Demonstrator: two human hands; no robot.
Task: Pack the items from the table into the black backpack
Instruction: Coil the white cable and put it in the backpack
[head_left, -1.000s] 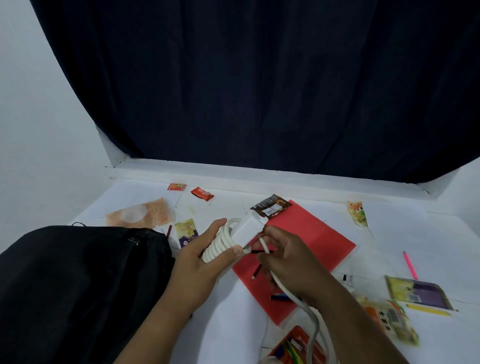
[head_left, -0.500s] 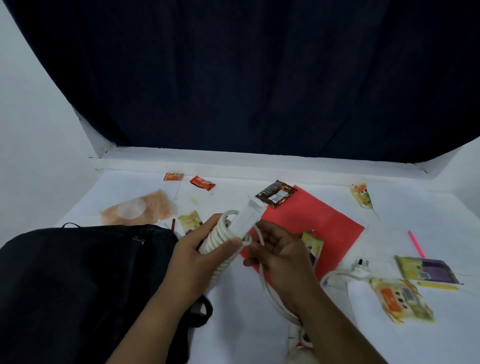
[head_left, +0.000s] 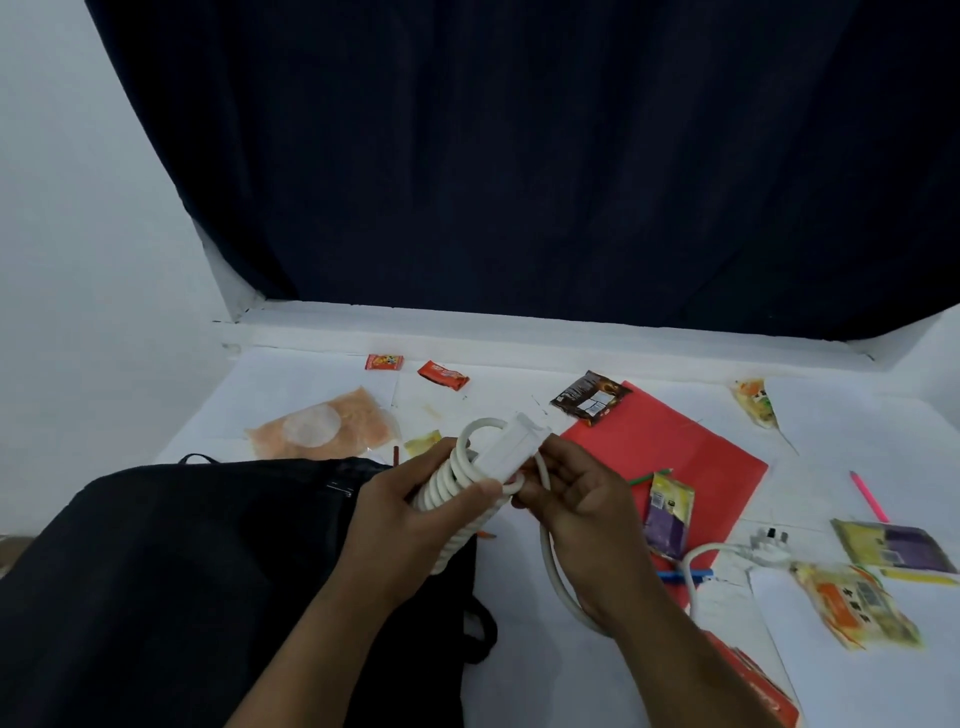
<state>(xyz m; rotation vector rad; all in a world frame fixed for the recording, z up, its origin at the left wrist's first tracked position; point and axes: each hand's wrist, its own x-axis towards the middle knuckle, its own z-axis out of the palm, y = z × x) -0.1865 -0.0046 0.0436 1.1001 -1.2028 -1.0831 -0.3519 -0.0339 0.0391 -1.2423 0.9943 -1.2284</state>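
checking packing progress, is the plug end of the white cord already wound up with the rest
No, the plug lies on the table by the snack packets, with loose white cord trailing from the right hand.

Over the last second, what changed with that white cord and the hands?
More cord is now coiled round the power strip, and less slack trails. The plug has come into view on the table, beside the packets. The left hand still grips the coil; the right hand still holds the cord, winding. The backpack stays where it was.
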